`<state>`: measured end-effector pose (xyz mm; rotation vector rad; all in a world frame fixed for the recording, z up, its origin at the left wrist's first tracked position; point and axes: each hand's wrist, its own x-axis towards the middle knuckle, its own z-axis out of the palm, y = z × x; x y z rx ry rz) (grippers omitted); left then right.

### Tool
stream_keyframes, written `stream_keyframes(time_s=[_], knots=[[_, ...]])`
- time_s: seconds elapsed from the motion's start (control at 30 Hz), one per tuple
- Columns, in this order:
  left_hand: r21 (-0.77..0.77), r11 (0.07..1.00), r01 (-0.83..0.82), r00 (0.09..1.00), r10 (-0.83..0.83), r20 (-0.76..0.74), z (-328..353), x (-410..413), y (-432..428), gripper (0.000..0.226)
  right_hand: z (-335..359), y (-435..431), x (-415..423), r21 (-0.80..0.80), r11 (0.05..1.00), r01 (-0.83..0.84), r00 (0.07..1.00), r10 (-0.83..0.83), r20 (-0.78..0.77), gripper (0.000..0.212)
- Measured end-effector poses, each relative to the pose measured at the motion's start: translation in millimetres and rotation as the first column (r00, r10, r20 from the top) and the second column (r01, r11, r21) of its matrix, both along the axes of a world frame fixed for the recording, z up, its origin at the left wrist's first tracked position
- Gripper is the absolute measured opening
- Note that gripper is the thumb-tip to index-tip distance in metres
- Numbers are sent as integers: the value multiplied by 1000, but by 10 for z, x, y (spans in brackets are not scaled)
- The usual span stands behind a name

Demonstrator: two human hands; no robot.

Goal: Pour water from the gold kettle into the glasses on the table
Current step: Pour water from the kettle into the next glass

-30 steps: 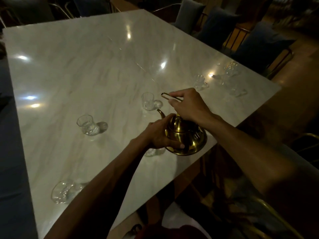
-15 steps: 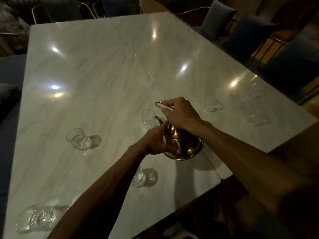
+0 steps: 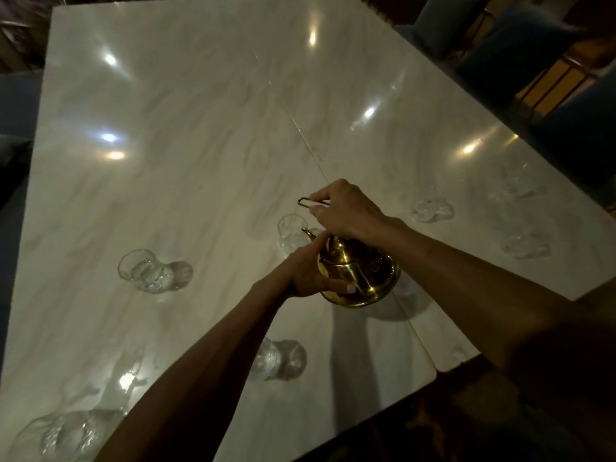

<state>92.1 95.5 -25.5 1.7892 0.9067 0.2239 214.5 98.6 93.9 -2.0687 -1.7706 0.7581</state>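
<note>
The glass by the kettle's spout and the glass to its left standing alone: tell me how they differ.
The glass by the spout sits right under the gold kettle, partly hidden by its spout; the glass to the left stands alone and in full view. The left hand steadies the kettle close beside the first glass; no hand is near the second. Both are clear, upright and on the marble table.

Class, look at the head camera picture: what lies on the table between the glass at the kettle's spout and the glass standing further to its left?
Nothing: in the head view, only bare marble table separates the glass at the spout from the left glass.
</note>
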Motion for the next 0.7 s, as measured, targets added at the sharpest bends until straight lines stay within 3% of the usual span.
stream_keyframes(time_s=[0.7], knots=[[-89, 996, -9, 999, 13, 48, -250, 3, 241, 107, -112, 364, -84, -99, 995, -16, 999, 20, 43, 33]])
